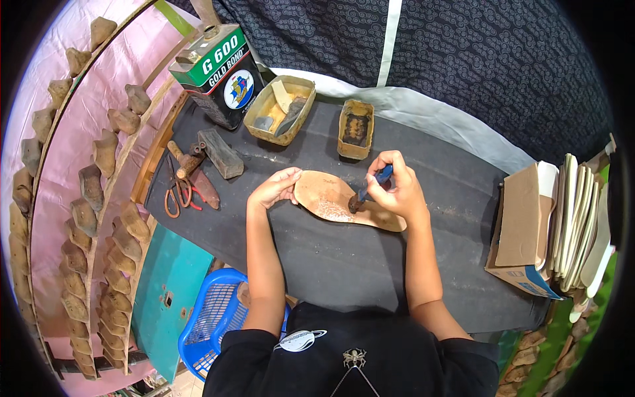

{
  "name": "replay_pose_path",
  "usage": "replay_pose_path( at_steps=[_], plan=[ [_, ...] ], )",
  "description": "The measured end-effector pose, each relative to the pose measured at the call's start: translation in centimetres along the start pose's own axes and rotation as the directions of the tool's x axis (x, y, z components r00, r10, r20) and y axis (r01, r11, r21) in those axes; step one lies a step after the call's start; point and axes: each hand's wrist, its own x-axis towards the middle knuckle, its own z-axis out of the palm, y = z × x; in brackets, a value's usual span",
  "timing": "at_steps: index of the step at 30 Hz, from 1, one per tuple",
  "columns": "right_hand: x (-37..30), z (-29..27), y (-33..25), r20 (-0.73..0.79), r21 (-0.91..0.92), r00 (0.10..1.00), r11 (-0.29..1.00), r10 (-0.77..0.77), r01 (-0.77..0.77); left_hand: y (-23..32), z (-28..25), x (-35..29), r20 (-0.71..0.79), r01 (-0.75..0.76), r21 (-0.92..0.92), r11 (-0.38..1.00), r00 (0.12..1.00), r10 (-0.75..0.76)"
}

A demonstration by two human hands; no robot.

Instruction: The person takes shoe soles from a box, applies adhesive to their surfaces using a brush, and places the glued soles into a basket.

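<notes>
A tan shoe insole (pixel 325 192) with a shiny wet patch on its upper face lies at the middle of the dark table. My left hand (pixel 280 188) pinches its wide end at the edge, thumb on top. Over the narrower end, my right hand (pixel 405 190) is closed round a brush (pixel 382 175) with a blue handle, its dark tip touching the insole. Just beyond stands a small yellowish tub (pixel 354 151) with dark residue inside. A larger tub (pixel 266 135) beside it holds a pale scraper-like piece and grey scraps.
Back left stands a green and black metal can (pixel 221 86). Near it lie a hammer (pixel 189 160), scissors (pixel 173 202) and a grey block (pixel 221 153). At right, a cardboard box (pixel 519 221) holds upright pale sheets (pixel 570 225). Shoe lasts (pixel 83 215) line racks; a blue basket (pixel 202 331) sits below.
</notes>
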Motion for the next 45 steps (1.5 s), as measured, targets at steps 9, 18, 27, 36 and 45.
replay_pose_path(
  at_steps=[9,18,27,36,45],
  plan=[
    [0.3,1.8,0.0,-0.120,0.371,0.992,0.928,0.021,0.025,-0.3,0.0,0.1,0.010,-0.014,0.014,1.000,1.000,0.014],
    [0.0,1.5,0.5,-0.015,0.172,1.000,0.985,0.015,-0.012,-0.1,-0.1,0.1,0.001,0.000,0.033,0.999,1.000,0.000],
    [0.0,-1.1,0.6,0.033,0.093,0.994,0.990,0.105,-0.107,-0.1,0.0,0.1,-0.009,-0.003,0.043,0.999,1.000,0.003],
    [0.1,1.5,0.7,-0.057,0.283,0.995,0.957,0.079,-0.060,-0.3,0.0,0.1,0.000,-0.010,0.021,1.000,1.000,0.010],
    [0.0,-0.1,1.0,-0.027,0.097,0.998,0.993,0.063,-0.061,0.0,0.2,0.0,0.001,-0.014,0.039,0.999,1.000,0.014]
  ],
)
